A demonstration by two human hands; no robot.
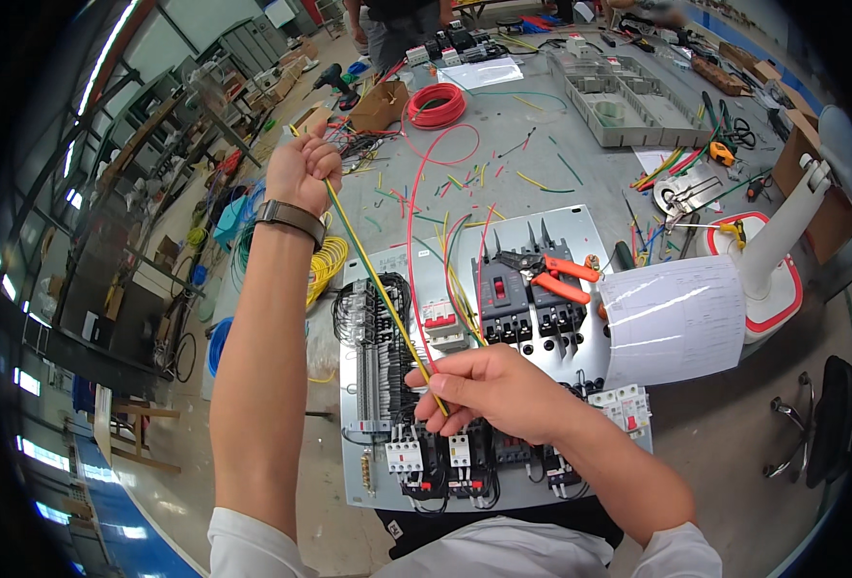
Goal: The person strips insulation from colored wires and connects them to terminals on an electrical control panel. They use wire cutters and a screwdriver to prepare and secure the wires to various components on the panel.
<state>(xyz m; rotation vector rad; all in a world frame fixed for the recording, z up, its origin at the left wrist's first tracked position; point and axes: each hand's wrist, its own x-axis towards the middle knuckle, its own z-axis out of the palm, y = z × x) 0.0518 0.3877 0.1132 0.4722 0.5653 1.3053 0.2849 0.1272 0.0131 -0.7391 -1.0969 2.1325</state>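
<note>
A yellow-and-green striped wire (373,273) is stretched on a slant between my hands. My left hand (304,164), raised at the far left, is closed in a fist around its upper part. Lower down, my right hand (493,393) pinches the wire near its other end, over the metal mounting plate (572,223). A thin red wire (411,241) runs down to the right fingers; whether they grip it too is hidden. On the plate are black circuit breakers (503,287), contactors (405,457) and a terminal strip (368,352). Red-handled wire strippers (563,276) lie across the breakers.
A red wire coil (436,106) and a cardboard box (380,106) sit at the far side, near a drill (336,87). Wire scraps litter the grey table (513,125). At right are a printed sheet (675,313), a fan (763,260) and a grey plastic tray (628,108).
</note>
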